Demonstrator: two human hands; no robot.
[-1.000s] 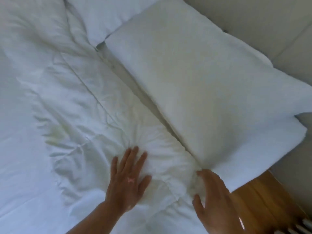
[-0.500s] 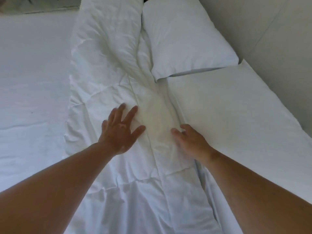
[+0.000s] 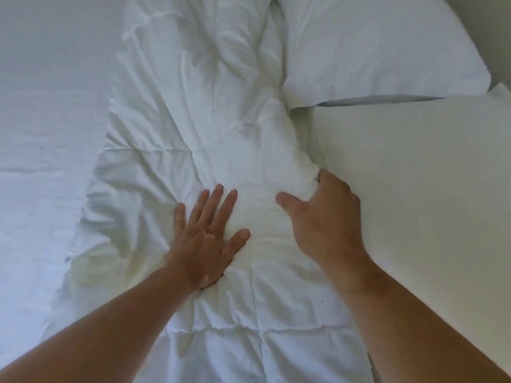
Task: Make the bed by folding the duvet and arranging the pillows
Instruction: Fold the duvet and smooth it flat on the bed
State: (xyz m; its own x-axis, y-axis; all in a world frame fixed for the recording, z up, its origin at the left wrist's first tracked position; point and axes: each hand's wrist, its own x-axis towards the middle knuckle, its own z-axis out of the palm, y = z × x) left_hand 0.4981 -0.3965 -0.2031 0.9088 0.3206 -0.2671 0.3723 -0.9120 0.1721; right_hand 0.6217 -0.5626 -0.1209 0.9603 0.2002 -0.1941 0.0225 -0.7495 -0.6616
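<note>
A folded white quilted duvet (image 3: 199, 111) lies in a long crumpled band down the middle of the bed. My left hand (image 3: 206, 239) presses flat on it with fingers spread. My right hand (image 3: 323, 217) grips a bunched fold of the duvet's right edge, fingers curled into the cloth beside the near pillow (image 3: 420, 189). A second white pillow (image 3: 373, 45) lies farther up, touching the near one's top edge. Both pillows sit to the right of the duvet.
The white bed sheet (image 3: 49, 134) stretches flat to the left of the duvet. A pale wall or headboard (image 3: 486, 29) runs along the far right behind the pillows.
My right hand has moved up along the duvet's right edge and closed on a fold of it. My left hand stays flat on the duvet. The view has come closer.
</note>
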